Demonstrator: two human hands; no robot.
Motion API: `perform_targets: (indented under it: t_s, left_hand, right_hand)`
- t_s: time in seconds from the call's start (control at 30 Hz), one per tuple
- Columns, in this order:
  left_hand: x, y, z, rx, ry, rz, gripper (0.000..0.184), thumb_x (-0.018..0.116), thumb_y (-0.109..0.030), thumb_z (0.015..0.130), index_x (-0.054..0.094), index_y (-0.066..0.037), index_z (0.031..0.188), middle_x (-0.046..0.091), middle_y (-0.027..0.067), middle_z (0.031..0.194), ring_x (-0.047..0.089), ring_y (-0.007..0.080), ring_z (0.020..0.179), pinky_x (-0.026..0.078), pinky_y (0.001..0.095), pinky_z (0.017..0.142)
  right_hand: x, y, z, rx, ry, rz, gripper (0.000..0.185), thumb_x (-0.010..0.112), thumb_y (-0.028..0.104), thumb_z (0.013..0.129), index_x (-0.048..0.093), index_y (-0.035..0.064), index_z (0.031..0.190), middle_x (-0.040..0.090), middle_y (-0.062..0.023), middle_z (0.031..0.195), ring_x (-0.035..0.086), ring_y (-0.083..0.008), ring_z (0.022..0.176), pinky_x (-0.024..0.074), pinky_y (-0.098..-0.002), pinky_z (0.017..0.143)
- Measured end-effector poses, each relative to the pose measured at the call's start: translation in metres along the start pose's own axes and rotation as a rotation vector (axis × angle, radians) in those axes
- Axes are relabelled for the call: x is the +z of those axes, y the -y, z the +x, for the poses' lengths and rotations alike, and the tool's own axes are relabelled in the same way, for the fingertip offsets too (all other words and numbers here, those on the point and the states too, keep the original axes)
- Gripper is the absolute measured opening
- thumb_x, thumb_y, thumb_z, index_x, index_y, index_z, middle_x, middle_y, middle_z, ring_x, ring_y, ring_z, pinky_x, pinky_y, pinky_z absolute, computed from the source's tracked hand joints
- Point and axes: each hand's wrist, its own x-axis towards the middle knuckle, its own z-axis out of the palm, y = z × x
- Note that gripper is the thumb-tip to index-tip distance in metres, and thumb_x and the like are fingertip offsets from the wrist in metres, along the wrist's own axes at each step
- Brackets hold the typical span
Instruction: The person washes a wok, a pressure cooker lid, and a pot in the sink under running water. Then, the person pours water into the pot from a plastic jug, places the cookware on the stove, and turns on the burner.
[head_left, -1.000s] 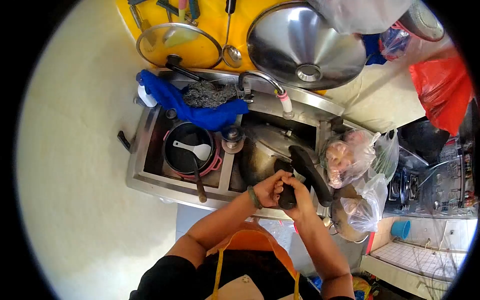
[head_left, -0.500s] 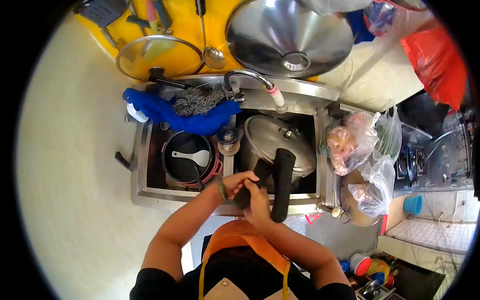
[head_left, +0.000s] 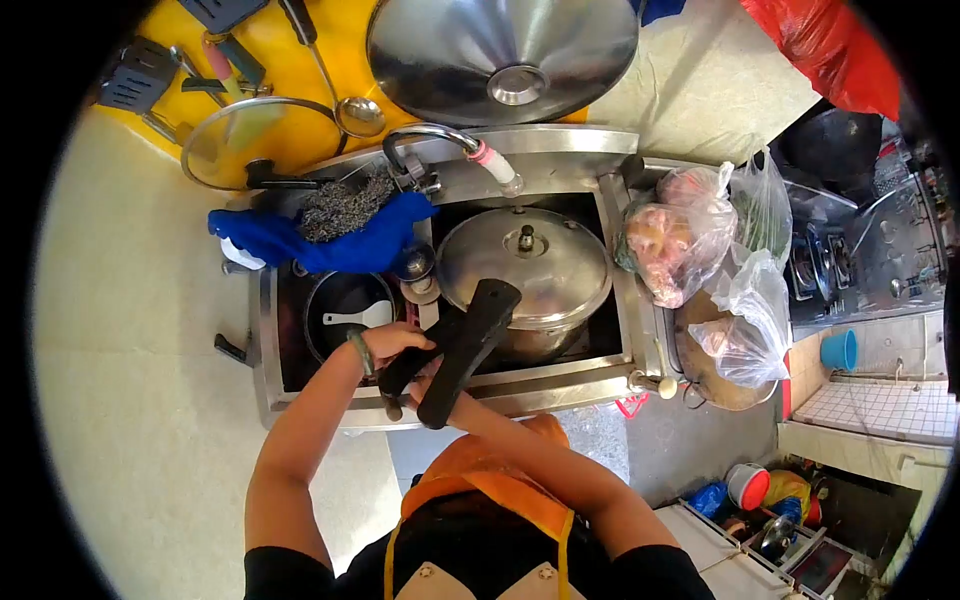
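Note:
A metal pressure cooker (head_left: 540, 335) stands in the right sink basin with its domed lid (head_left: 475, 265) on. Two long black handles stick out towards me, crossed slightly apart: an upper handle (head_left: 468, 355) and a lower handle (head_left: 440, 338) to its left. My left hand (head_left: 392, 340), with a bracelet at the wrist, is closed on the lower handle from the left. My right hand (head_left: 428, 388) reaches in from the right, also closed at the lower handle; the upper handle hides most of its fingers.
In the left basin (head_left: 290, 360) sits a dark pot with a white rice paddle (head_left: 360, 316). The faucet (head_left: 490, 165) arches above the sink. A blue cloth (head_left: 330, 240) and scouring pad (head_left: 345, 208) lie behind. Bagged food (head_left: 665, 240) stands at right, a large metal lid (head_left: 500, 50) at the back.
Both hands and the cooker's handles have swung left. The lid, tilted before, now sits more level on the pot. The view has also shifted.

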Motion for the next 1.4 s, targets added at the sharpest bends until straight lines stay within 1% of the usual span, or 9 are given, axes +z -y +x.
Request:
perform_targets:
  t_s: [0.23,0.37,0.6,0.83,1.07,1.17,1.27,1.33,1.4]
  left_hand:
    - [0.013,0.007,-0.009,0.263,-0.380,0.732,0.050,0.060,-0.030,0.081,0.052,0.004,0.117,0.061,0.0179,0.105,0.056,0.0257,0.097,0.042,0.0309,0.087]
    - [0.035,-0.021,-0.034,0.406,-0.531,0.805,0.044,0.061,-0.025,0.081,0.053,0.001,0.116,0.058,0.0157,0.103,0.056,0.0250,0.096,0.043,0.0296,0.087]
    - [0.045,-0.031,-0.033,0.703,-0.727,0.610,0.040,0.063,-0.022,0.079,0.055,-0.001,0.112,0.055,0.0139,0.089,0.053,0.0257,0.078,0.044,0.0335,0.071]
    - [0.066,-0.067,-0.065,0.548,-0.748,0.703,0.036,0.061,-0.018,0.082,0.054,-0.001,0.113,0.057,0.0156,0.104,0.056,0.0242,0.094,0.044,0.0315,0.084]
    - [0.061,-0.097,0.044,0.655,-0.370,-0.081,0.039,0.058,-0.019,0.086,0.051,-0.001,0.119,0.058,0.0098,0.107,0.056,0.0196,0.099,0.044,0.0292,0.088]
    - [0.066,-0.136,0.116,0.604,-0.227,-0.767,0.029,0.057,-0.016,0.086,0.055,0.000,0.110,0.056,0.0115,0.110,0.057,0.0201,0.098,0.046,0.0336,0.089]
    - [0.068,-0.144,0.197,0.834,-0.210,-0.817,0.022,0.059,-0.018,0.085,0.058,-0.001,0.099,0.060,0.0111,0.098,0.061,0.0193,0.083,0.052,0.0325,0.076]
    - [0.062,-0.148,0.236,0.822,-0.558,-0.561,0.021,0.060,-0.020,0.085,0.058,-0.002,0.094,0.061,0.0090,0.086,0.061,0.0183,0.070,0.053,0.0298,0.064]
    - [0.084,-0.170,0.207,0.765,-0.554,-0.720,0.022,0.062,-0.024,0.084,0.059,-0.002,0.085,0.061,0.0067,0.068,0.058,0.0163,0.053,0.049,0.0263,0.045]
  right_hand:
    - [-0.214,0.059,-0.083,0.610,0.247,0.455,0.022,0.056,0.020,0.086,0.058,0.0001,0.096,0.063,-0.0101,0.086,0.061,-0.0176,0.084,0.0487,-0.0302,0.076]
    - [-0.273,0.040,0.019,0.282,-0.450,0.359,0.027,0.051,0.024,0.090,0.058,-0.0010,0.096,0.062,-0.0065,0.087,0.056,-0.0138,0.079,0.0442,-0.0275,0.077]
    - [-0.276,-0.067,0.221,0.148,0.046,-0.082,0.031,0.056,0.015,0.086,0.055,0.0018,0.114,0.061,-0.0104,0.103,0.055,-0.0194,0.098,0.0407,-0.0307,0.089]
    - [-0.223,-0.057,0.292,-0.687,0.116,-0.529,0.044,0.058,0.010,0.085,0.046,0.0069,0.127,0.053,-0.0113,0.123,0.052,-0.0248,0.110,0.0406,-0.0329,0.092]
    - [-0.226,-0.111,0.264,-0.533,0.459,-0.342,0.031,0.056,0.018,0.085,0.058,0.0064,0.114,0.060,-0.0132,0.110,0.059,-0.0295,0.097,0.0464,-0.0373,0.085]
    - [-0.261,-0.099,0.234,0.341,0.558,0.366,0.031,0.052,0.019,0.089,0.056,0.0016,0.114,0.059,-0.0096,0.114,0.057,-0.0204,0.104,0.0484,-0.0327,0.084]
    - [-0.281,-0.067,0.205,0.676,0.253,0.996,0.035,0.054,0.026,0.088,0.057,0.0016,0.112,0.062,-0.0111,0.107,0.063,-0.0186,0.089,0.0535,-0.0294,0.066]
    - [-0.278,-0.090,0.195,0.785,-0.110,1.129,0.029,0.054,0.035,0.088,0.059,0.0063,0.091,0.058,-0.0001,0.065,0.044,-0.0045,0.041,0.0311,-0.0159,0.030]
    - [-0.271,-0.088,0.182,0.705,-0.239,1.225,0.031,0.052,0.044,0.088,0.055,0.0138,0.083,0.044,0.0063,0.061,0.037,-0.0056,0.046,0.0264,-0.0181,0.037]
